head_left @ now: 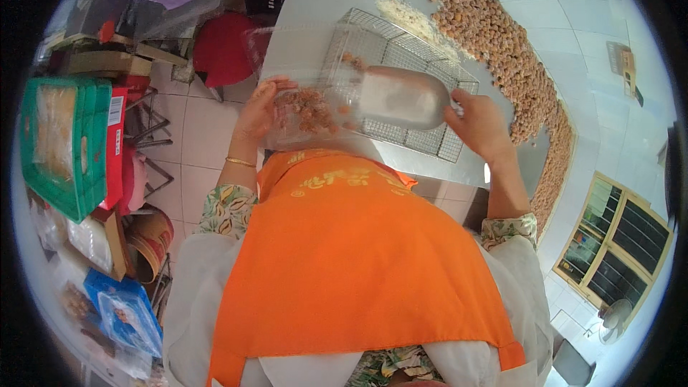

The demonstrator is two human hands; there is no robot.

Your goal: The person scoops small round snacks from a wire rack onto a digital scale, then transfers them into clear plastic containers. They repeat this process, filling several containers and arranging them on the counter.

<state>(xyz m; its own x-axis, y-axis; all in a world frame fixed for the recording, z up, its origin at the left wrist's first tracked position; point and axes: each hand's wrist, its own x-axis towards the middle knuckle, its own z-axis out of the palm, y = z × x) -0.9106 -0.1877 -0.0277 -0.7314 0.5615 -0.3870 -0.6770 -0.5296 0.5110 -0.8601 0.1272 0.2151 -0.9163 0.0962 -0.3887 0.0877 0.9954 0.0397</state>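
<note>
At the far left, green plastic crates (61, 143) stand stacked on edge beside a red flat box (115, 145), with clear bags of goods (89, 240) and a blue printed packet (129, 315) lower down along the tiled floor (197, 136). A red round stool (222, 46) sits further up, just beside the counter's left edge.

The left hand (259, 107), a thin gold bangle (240, 162) on its wrist, is curled around the mouth of a clear plastic bag (304, 111), fingers closed on the film. The bag holds a small heap of brown roasted nuts (308, 111) and hangs just above the orange apron (351, 258) at the near edge of the pale grey counter (322, 0).

A rounded silver metal scoop (401, 97) is tipped with its open end toward the bag's mouth, touching or nearly touching it; blur hides which. It lies over a square wire mesh basket (401, 50) resting on the counter, with a few nuts inside its far corner.

The right hand (480, 125) is closed around the scoop's handle end, thumb on top.

To the right, a long band of brown nuts (502, 43) is spread over the counter, curving down toward its right edge, with a patch of pale crumbs (405, 14) next to the basket. A yellow-framed window (616, 244) shows at lower right.
</note>
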